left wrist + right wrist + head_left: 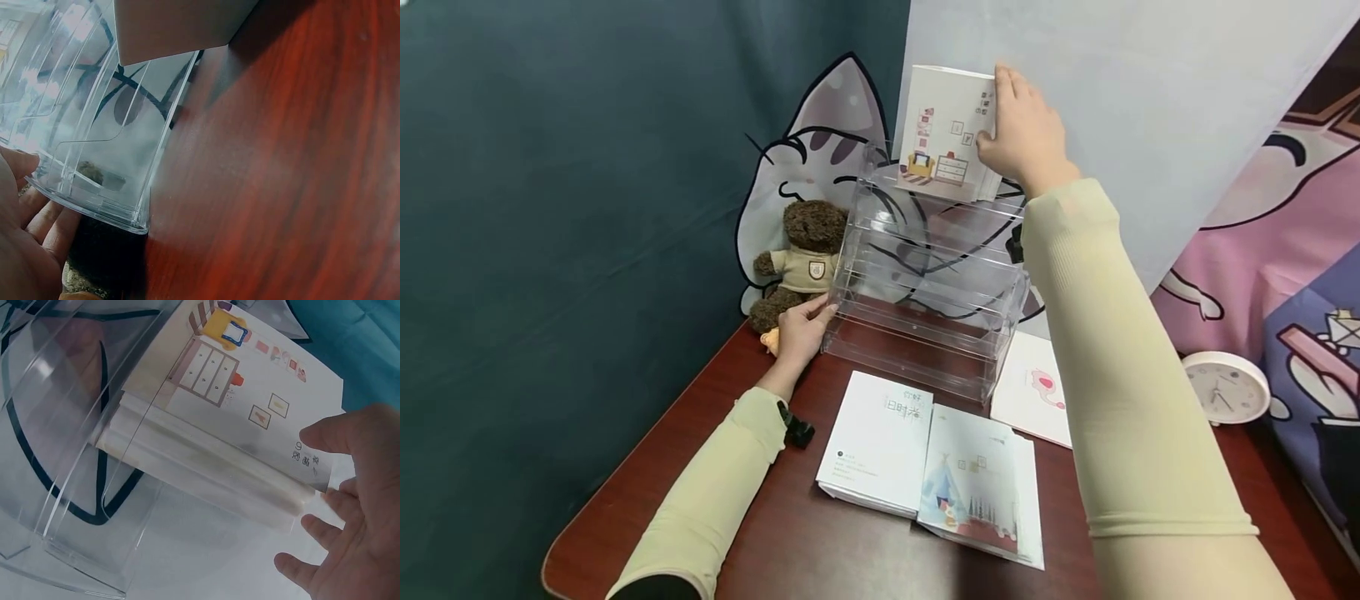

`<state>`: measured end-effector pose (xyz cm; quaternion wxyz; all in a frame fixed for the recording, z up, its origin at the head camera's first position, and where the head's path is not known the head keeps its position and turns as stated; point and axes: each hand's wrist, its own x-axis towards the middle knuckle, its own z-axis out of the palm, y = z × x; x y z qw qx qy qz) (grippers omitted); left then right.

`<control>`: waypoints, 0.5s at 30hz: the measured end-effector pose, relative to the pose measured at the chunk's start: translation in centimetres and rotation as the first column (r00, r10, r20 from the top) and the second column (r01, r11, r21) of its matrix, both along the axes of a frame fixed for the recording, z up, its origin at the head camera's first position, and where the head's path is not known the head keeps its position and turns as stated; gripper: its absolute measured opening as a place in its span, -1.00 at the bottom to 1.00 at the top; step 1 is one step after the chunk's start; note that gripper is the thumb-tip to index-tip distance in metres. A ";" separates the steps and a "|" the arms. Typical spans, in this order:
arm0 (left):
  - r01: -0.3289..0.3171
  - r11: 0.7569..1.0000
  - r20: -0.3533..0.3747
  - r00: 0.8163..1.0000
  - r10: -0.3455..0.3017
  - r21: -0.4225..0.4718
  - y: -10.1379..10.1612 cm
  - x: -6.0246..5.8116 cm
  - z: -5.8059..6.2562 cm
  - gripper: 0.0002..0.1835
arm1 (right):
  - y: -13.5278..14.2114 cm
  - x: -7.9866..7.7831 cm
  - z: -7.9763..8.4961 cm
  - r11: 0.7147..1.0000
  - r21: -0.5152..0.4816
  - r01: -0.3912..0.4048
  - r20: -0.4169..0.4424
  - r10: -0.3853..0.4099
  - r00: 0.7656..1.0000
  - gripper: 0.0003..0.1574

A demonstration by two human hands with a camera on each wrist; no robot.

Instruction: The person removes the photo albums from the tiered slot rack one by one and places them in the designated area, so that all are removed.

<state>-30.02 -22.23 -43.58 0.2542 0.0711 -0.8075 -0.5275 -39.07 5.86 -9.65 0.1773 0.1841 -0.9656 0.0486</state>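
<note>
A tiered clear acrylic display rack (pixel 917 321) stands on the table. My left hand (pixel 802 333) pinches its left side panel, thumb on one face and fingers on the other; the left wrist view shows the rack's edge (pixel 94 209) between them. On the top tier several white books (pixel 951 137) stand upright, leaning back slightly. The front cover shows a yellow armchair and a drawer chest. My right hand (pixel 1026 129) holds these books by their upper right edge. In the right wrist view, the thumb of that hand (pixel 369 506) lies on the cover (pixel 250 394).
Two stacks of books, a white one (pixel 880 442) and one with a tent picture (pixel 973 483), lie before the rack. A pink-printed white book (pixel 1033 387) is at its right. A brown teddy bear (pixel 812 229) sits behind left; a round white clock (pixel 1225 387) stands right.
</note>
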 end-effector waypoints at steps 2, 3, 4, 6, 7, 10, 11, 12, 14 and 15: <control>0.011 1.000 -0.011 1.000 -0.011 0.004 0.4 -0.2 0.1 -0.61 | 0.2 0.0 0.1 1.000 0.013 0.026 0.016 -0.026 1.000 0.13; 0.014 1.000 -0.017 1.000 -0.013 0.004 0.6 -0.2 0.1 -0.62 | 0.2 0.1 0.2 0.999 0.016 0.033 0.012 -0.033 0.999 0.12; 0.016 1.000 -0.023 1.000 -0.016 0.005 0.7 -0.3 0.2 -0.62 | 0.2 0.1 0.2 0.999 0.016 0.037 0.003 -0.037 0.999 0.11; 0.017 1.000 -0.027 0.999 -0.017 0.003 0.7 -0.4 0.2 -0.62 | 0.2 0.2 0.1 0.999 0.011 0.041 -0.034 -0.040 0.999 0.06; 0.017 1.000 -0.027 1.000 -0.017 0.003 0.7 -0.5 0.2 -0.62 | 0.2 0.4 0.0 0.999 0.003 0.039 -0.060 -0.039 0.997 0.03; 0.004 1.000 -0.020 1.000 -0.004 0.004 0.3 -0.5 0.2 -0.62 | -0.2 0.9 -0.6 0.999 -0.037 0.004 -0.166 -0.010 0.986 -0.13; 0.000 1.000 -0.019 1.000 0.000 0.006 0.2 -0.4 0.1 -0.62 | -0.4 1.1 -0.8 0.999 -0.044 -0.012 -0.202 0.003 0.979 -0.19; -0.005 1.000 -0.015 1.000 0.005 0.007 0.1 -0.4 0.0 -0.62 | -0.6 1.3 -1.1 0.998 -0.047 -0.031 -0.238 0.019 0.971 -0.26; -0.009 1.000 -0.016 1.000 0.009 0.008 -0.1 -0.3 -0.1 -0.62 | -0.8 1.7 -1.5 0.997 -0.036 -0.070 -0.306 0.056 0.950 -0.38; -0.009 1.000 -0.016 1.000 0.009 0.004 -0.2 -0.3 -0.2 -0.62 | -0.9 1.9 -1.7 0.996 -0.019 -0.082 -0.327 0.071 0.942 -0.41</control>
